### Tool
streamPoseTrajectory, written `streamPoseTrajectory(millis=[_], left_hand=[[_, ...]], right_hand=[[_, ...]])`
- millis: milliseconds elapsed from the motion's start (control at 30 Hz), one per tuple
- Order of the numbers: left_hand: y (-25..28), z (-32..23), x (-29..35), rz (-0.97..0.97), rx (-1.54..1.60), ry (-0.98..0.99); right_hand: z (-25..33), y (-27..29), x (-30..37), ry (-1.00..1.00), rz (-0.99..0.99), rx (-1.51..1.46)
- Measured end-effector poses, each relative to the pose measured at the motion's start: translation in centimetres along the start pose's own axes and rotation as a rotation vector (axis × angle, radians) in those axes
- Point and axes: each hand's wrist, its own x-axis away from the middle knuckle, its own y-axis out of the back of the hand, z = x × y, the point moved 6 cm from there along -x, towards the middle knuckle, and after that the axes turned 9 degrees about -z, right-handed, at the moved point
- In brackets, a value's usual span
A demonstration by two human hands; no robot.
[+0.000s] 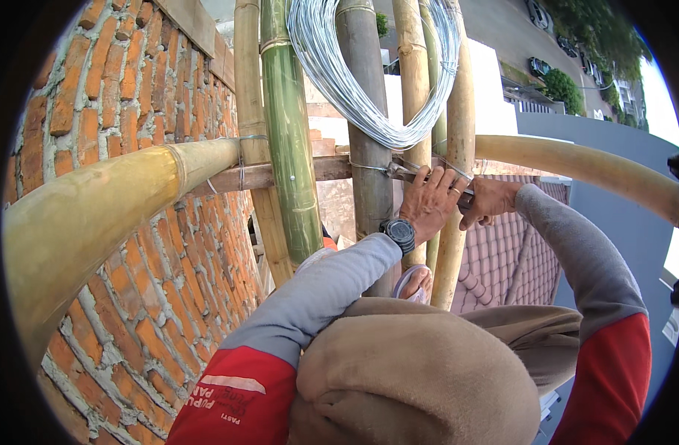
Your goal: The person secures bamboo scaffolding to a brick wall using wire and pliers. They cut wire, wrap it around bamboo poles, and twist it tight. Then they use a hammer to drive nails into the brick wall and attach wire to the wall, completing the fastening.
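Pliers-like tool at the wire ties, under both hands

Held level with the wooden crosspiece, head poking out just left of the grip, close beside the wire tie on the dark bamboo pole. Right hand curled around the handle end; left hand laid over the middle, fingers bent across. Cannot tell whether clamped or merely resting under the left palm, nor make out the bite at the tip: too small and half covered.

Likely hard, stiff and fairly heavy for its size, hardly fragile, perhaps slippery on bare skin. Best held far back on the handles for leverage, free hand steadying near the pivot, clear of the biting edges.

Above the grip, coil of shiny wire, probably springy and sharp at any cut end. Left of the grip, green bamboo pole, then brick wall well apart. Right of and below the grip, tiled roof. Directly below, sandalled foot among the poles.
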Motion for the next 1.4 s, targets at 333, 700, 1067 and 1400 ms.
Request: streamPoseTrajectory(millis=[333,700,1067,1400], left_hand=[[1.0,2.7,-3.8,-0.175,0.274,0.256],[-1.7,3.4,-5.8,0.906,0.471,0.298],[-0.2,1.7,-2.0,0.031,0.172,0.233],[6.5,0.2,1.0,-0.121,0.328,0.174]], right_hand=[[10.5,5.3,7.9,0.225,-0.287,0.725],[6.0,4.4,5.5,0.26,-0.531,0.736],[5.3,4.7,4.7,0.04,0.066,0.255],[5.6,2.0,5.2,0.069,0.117,0.151]])
